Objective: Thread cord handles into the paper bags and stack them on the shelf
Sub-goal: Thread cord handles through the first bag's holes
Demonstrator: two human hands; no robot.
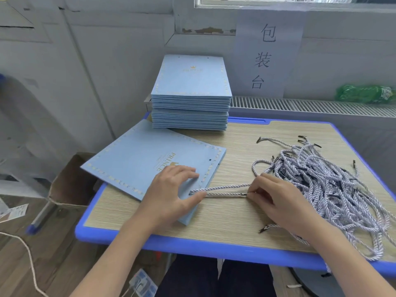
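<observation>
Head view — blue bag (137, 163) reads "PRINCE".

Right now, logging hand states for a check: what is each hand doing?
Left hand: open, fingers flat, pressing the flat light-blue paper bag.
Right hand: pinching the lavender-white twisted cord handle.

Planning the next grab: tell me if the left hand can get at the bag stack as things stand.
Probably yes: the left hand lies on the flat bag, and nothing stands between it and the bag stack behind.
</observation>
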